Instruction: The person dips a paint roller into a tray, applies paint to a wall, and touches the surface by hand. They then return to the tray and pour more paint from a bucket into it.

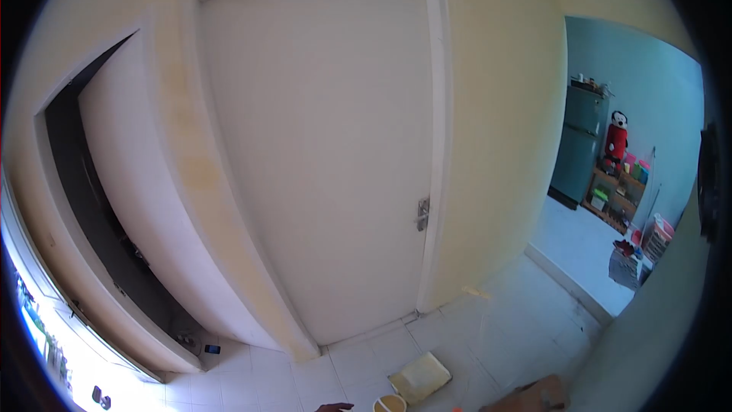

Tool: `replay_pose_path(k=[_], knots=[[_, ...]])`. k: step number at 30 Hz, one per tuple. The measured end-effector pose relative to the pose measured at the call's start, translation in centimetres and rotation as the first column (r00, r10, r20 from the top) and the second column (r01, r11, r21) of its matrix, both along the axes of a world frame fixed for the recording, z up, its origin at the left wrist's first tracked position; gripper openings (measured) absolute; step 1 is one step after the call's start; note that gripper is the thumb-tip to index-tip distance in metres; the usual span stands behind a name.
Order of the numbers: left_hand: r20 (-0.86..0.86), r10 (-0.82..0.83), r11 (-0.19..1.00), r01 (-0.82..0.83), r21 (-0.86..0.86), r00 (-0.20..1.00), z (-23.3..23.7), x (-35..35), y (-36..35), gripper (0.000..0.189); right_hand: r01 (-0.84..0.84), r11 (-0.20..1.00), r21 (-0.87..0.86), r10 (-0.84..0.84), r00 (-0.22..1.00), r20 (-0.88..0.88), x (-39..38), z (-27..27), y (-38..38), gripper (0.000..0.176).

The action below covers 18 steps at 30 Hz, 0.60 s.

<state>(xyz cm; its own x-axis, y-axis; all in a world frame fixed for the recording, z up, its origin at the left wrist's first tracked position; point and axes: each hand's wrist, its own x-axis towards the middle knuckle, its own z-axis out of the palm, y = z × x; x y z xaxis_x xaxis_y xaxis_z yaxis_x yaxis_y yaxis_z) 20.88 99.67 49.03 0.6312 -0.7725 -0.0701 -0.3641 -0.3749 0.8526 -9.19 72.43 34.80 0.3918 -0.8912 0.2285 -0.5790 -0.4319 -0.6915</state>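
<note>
At the bottom edge of the head view, part of one hand [334,407] shows, dark and cut off by the frame; it looks like my left hand, with a few fingers stretched out to the right. Close to its right stands a yellow-rimmed round container [390,403], partly cut off. Beyond that container, a pale yellow rectangular slab or lid [420,378] lies on the tiled floor. My right hand does not show.
A closed white door [328,160] faces me, with a metal handle [422,214]. Cardboard [531,395] lies at bottom right. A phone-like object [213,349] is on the floor at left. Through the right opening are a fridge [581,145] and a shelf [610,197].
</note>
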Motion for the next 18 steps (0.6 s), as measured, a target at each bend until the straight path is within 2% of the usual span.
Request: replay_pose_path(k=[1, 2, 3, 4, 5, 8, 11, 14, 15, 17, 18], knots=[[-0.045, -0.041, 0.999, 0.041, 0.013, 0.998, -0.1, -0.5, -0.3, 0.038, 0.025, 0.999, 0.025, -0.024, 0.999, -0.039, -1.7, 0.1, 1.1, 0.038], [0.196, -0.132, 0.987, 0.147, -0.066, 0.972, -1.0, -0.2, -1.0, 0.037, 0.051, 0.998, 0.048, -0.047, 0.996, -0.079, -3.4, 0.2, 2.5, 0.036], [-0.101, -0.247, 0.922, 0.266, 0.281, 0.964, 3.9, 0.1, -2.1, 0.048, 0.057, 0.996, 0.061, -0.05, 0.993, -0.108, -5.0, 0.2, 3.9, 0.034], [-0.071, -0.302, 0.902, 0.308, 0.302, 0.951, 2.9, 0.4, -2.6, 0.048, 0.063, 0.996, 0.071, -0.053, 0.99, -0.134, -6.4, -0.1, 5.0, 0.033], [-0.045, -0.34, 0.898, 0.339, 0.283, 0.939, 2.2, 0.7, -3.1, 0.056, 0.068, 0.994, 0.079, -0.055, 0.986, -0.157, -7.7, -0.7, 6.0, 0.031], [0.0, -0.4, 0.894, 0.391, 0.219, 0.916, 1.9, 0.8, -3.9, 0.057, 0.186, 0.954, 0.234, -0.114, 0.951, -0.288, -10.9, -3.2, 9.8, 0.024], [-0.059, -0.451, 0.866, 0.453, 0.213, 0.891, 1.3, 0.8, -3.5, 0.054, 0.334, 0.848, 0.411, -0.181, 0.912, -0.368, -14.0, -3.9, 15.3, 0.049], [-0.145, -0.445, 0.859, 0.467, 0.208, 0.883, -2.6, 1.2, -1.1, 0.051, 0.398, 0.735, 0.55, -0.429, 0.9, -0.078, -15.4, -9.4, 21.2, 0.043], [-0.136, -0.441, 0.848, 0.462, 0.26, 0.887, -4.6, 1.7, 0.2, 0.052, 0.468, 0.669, 0.577, -0.417, 0.88, -0.229, -14.6, -5.2, 21.9, 0.042], [-0.169, -0.387, 0.849, 0.422, 0.318, 0.906, -8.8, 2.3, 3.5, 0.052, 0.405, 0.705, 0.583, -0.385, 0.908, -0.166, -16.4, -5.8, 24.6, 0.042], [-0.178, -0.322, 0.876, 0.364, 0.317, 0.93, -10.6, 2.3, 5.3, 0.05, 0.418, 0.706, 0.572, -0.372, 0.906, -0.203, -16.8, -5.2, 25.4, 0.042]])
